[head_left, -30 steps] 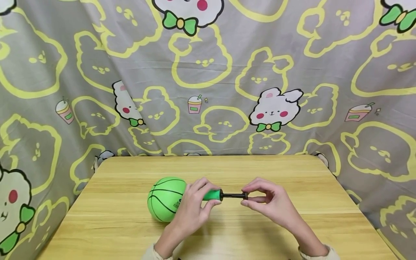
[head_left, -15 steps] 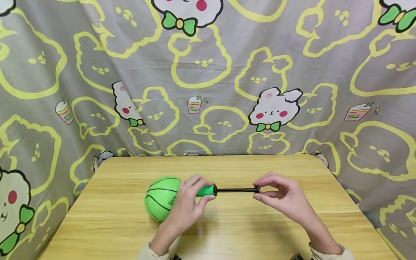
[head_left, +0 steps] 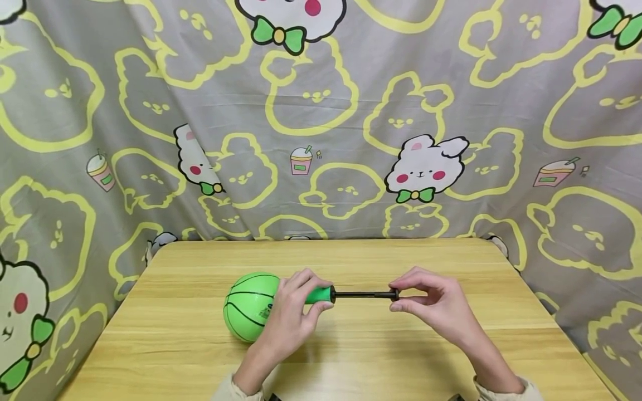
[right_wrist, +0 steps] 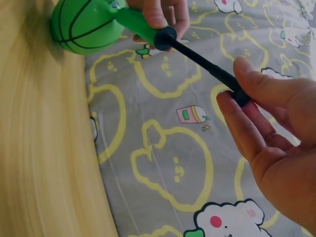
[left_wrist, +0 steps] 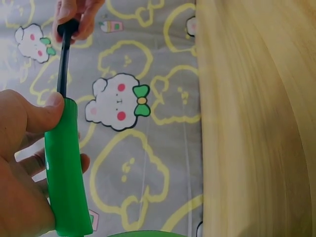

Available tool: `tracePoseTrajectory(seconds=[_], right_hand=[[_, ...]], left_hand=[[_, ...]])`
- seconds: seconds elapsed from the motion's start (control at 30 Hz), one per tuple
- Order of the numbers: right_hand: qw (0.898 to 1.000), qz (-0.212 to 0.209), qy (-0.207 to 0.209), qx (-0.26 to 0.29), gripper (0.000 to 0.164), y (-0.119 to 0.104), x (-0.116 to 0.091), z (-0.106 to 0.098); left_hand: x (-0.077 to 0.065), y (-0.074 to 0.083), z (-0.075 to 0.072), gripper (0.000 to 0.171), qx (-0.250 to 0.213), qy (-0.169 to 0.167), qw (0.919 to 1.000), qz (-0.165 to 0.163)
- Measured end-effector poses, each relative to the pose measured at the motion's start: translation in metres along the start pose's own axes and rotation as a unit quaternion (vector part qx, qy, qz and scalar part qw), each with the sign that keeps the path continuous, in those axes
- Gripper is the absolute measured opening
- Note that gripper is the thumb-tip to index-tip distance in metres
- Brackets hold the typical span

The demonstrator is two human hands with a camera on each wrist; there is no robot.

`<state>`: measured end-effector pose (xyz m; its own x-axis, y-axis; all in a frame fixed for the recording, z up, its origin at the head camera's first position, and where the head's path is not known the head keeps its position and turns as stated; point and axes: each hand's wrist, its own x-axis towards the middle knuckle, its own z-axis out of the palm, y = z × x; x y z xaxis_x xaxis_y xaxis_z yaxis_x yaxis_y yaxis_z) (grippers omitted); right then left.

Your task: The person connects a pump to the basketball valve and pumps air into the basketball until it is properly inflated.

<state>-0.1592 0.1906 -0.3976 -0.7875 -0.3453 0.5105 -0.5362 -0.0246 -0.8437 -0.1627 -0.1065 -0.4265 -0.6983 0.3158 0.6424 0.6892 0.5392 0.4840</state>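
A small hand pump with a green barrel (left_wrist: 66,168) lies level in the air between both hands. My left hand (head_left: 288,314) grips the barrel, thumb near its black end cap. With thumb and fingertips, my right hand (head_left: 438,303) pinches the black end of the pump's rod (head_left: 363,294), which is drawn well out of the barrel. Left of the left hand sits a green ball (head_left: 248,306) with black basketball lines, partly hidden by that hand in the head view. In the right wrist view the barrel's far end meets the ball (right_wrist: 86,24) at a small pale fitting.
Beneath the hands is a wooden table (head_left: 381,356) with light grain. A grey curtain (head_left: 346,67) with yellow outlines and white cartoon heads hangs behind it and along both sides.
The right hand has moved right, drawing the black rod further out, then eased back very slightly. The left hand, barrel and ball have shifted a little left.
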Motion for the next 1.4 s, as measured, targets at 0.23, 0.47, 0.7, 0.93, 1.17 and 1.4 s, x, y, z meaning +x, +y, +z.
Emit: tracePoseTrajectory(seconds=[0.23, 0.47, 0.7, 0.93, 1.17, 1.4], right_hand=[[1.0, -0.01, 0.018, 0.008, 0.031, 0.006, -0.002, 0.009], [1.0, -0.001, 0.018, 0.017, 0.03, 0.01, -0.002, 0.022], [1.0, 0.001, 0.02, 0.018, 0.03, 0.016, -0.003, 0.035], [0.999, 0.02, 0.03, 0.023, 0.03, 0.023, -0.004, 0.047], [0.999, 0.031, 0.036, 0.019, 0.03, 0.028, -0.006, 0.057], [0.999, 0.012, 0.03, 0.017, 0.029, 0.029, -0.006, 0.06]], left_hand=[[0.0, 0.004, 0.003, 0.023, 0.008, -0.001, 1.0, 0.002], [-0.002, 0.009, 0.007, 0.023, 0.006, 0.0, 0.9999, 0.011], [-0.003, 0.011, 0.012, 0.025, 0.013, -0.003, 0.9997, 0.02], [-0.004, 0.013, 0.017, 0.026, 0.014, -0.008, 0.9996, 0.024], [-0.006, 0.015, 0.021, 0.027, 0.017, -0.015, 0.9992, 0.034], [-0.007, 0.014, 0.021, 0.028, 0.02, -0.018, 0.9992, 0.03]])
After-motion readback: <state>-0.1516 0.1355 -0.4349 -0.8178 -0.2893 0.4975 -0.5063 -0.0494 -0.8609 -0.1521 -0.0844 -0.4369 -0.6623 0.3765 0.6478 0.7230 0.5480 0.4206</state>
